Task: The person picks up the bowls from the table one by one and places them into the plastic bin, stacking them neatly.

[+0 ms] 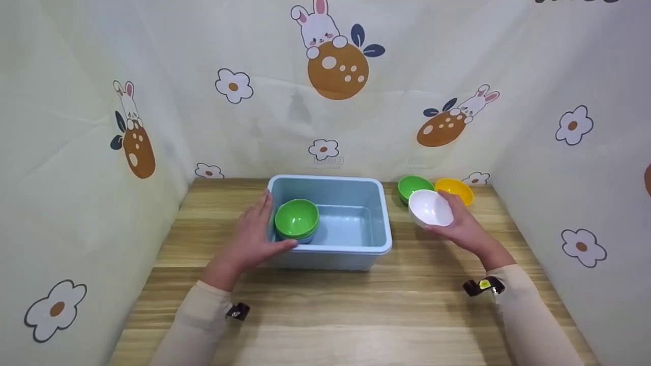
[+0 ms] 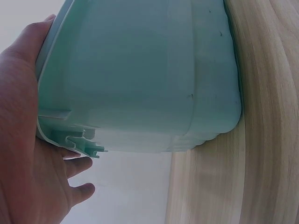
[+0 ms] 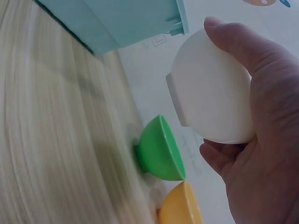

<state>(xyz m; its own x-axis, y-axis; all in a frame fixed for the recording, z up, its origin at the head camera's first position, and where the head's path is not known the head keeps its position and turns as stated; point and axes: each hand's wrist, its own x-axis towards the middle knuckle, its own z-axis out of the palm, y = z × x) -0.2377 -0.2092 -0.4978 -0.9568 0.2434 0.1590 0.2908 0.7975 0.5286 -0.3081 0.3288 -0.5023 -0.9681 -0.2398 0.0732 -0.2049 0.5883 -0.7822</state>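
My right hand grips a white bowl by its side, thumb and fingers around it. In the right wrist view the white bowl is off the table, its foot showing. My left hand rests at the near left corner of a light blue plastic bin, thumb along the front rim and fingers fairly straight by the left side. Inside the bin, on the left, a green bowl sits stacked on other bowls, with a blue one at the bottom.
Behind the white bowl, a green bowl and a yellow bowl stand on the wooden table to the right of the bin. Patterned cloth hangs at the back and both sides.
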